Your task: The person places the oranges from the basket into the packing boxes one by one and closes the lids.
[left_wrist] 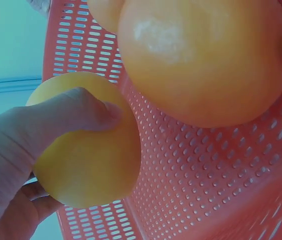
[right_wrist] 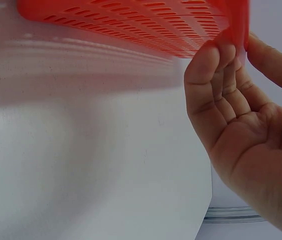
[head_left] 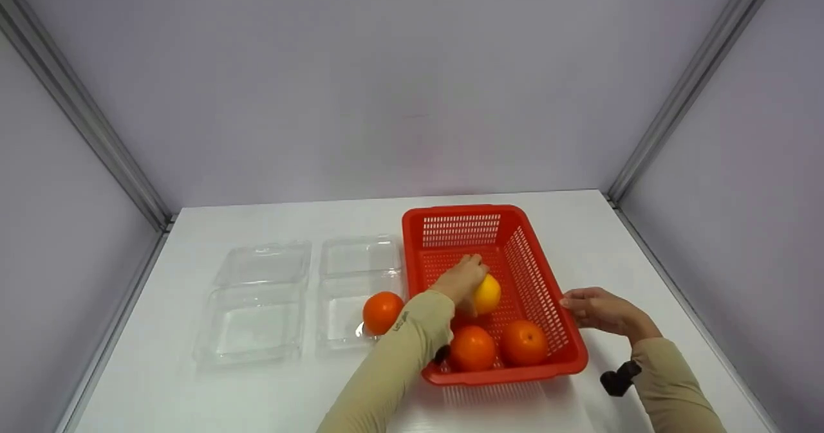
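Presently, left hand (head_left: 465,280) curls thumb and fingers round a smooth yellow round fruit (head_left: 488,293) inside a red perforated plastic basket (head_left: 463,210); right hand (head_left: 603,311) pinches that basket's right rim. Two round orange fruits (head_left: 524,343) lie at its near end. Beside it, another orange fruit (head_left: 382,313) apparently sits in a clear plastic container (head_left: 340,311), partly blocked by the forearm (head_left: 402,356). Right wrist view adds the basket's slotted outer wall, hidden from the head.

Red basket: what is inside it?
Two oranges at the near end; the left hand holds a yellow fruit inside or just above. The sleeve hides part of the left side; anything there cannot be seen.
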`<state>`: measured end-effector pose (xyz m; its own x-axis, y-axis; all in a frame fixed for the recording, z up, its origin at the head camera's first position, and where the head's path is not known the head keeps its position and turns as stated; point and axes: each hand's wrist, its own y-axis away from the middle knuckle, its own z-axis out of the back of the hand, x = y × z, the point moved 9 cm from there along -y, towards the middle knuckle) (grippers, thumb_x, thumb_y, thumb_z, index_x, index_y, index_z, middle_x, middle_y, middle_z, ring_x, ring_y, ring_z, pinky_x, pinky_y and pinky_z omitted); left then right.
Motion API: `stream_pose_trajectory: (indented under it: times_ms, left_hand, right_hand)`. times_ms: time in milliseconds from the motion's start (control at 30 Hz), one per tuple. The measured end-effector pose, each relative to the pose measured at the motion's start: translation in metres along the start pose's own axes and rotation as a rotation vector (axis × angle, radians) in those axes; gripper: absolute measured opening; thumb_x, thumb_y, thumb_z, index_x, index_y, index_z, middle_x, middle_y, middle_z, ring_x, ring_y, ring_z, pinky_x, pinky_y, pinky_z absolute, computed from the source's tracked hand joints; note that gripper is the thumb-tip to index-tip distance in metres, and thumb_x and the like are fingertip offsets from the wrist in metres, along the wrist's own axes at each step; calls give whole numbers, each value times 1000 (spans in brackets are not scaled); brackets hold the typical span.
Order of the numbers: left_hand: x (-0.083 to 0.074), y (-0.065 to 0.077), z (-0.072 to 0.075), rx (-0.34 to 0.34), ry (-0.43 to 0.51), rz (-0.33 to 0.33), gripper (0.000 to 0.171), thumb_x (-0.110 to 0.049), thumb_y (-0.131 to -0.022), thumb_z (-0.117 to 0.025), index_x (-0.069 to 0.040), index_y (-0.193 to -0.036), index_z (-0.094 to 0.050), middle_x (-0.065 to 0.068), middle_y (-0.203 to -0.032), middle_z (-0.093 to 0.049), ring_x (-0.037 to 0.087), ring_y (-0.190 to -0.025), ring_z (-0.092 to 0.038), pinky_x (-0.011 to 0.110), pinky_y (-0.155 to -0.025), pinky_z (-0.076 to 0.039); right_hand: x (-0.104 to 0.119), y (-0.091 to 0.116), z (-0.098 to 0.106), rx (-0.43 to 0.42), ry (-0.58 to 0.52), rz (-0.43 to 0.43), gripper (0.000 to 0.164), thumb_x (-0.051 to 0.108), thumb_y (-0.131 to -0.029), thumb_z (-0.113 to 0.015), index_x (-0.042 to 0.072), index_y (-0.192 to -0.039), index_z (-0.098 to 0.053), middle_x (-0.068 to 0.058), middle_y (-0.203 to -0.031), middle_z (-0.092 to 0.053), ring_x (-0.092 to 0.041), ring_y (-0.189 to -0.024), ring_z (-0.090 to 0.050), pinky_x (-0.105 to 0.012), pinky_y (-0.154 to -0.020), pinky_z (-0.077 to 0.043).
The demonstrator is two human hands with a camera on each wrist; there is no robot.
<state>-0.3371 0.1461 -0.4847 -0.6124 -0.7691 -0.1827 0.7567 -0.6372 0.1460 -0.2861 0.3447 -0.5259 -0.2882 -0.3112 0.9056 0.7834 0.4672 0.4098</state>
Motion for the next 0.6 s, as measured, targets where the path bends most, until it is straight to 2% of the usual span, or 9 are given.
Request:
stream_pose_trajectory:
  times_ms: [167, 367, 600]
  left_hand:
    - [0, 3, 3, -7, 21, 9, 77, -27, -66, -88, -10, -132, -52, 9, -135, -48, 22, -123, -50, 31, -100, -52]
    - [-5, 5, 9, -33, 25, -32, 69, -24, -66, -87, -9, -125, -54, 7, -122, -61, 20, -113, -58, 27, -99, -51]
    - [-8, 5, 12, -34, 28, -45, 70, -23, -67, -86, -10, -126, -53, 5, -122, -62, 18, -113, -60, 26, -97, -52]
  right_hand:
    - [-1, -1, -1, -2, -13, -2, 27, 18, -101, -46, -1, -117, -57, 4, -100, -69, -9, -92, -68, -27, -83, -57]
    - [-1, 0, 1, -10, -3, -1, 30, 19, -101, -47, -3, -118, -56, 4, -100, -70, -9, -92, -68, -27, -83, -57]
    - [-2, 0, 2, -6, -8, -4, 27, 19, -101, -46, -1, -116, -58, 4, -98, -70, -8, -89, -68, -26, -81, -58]
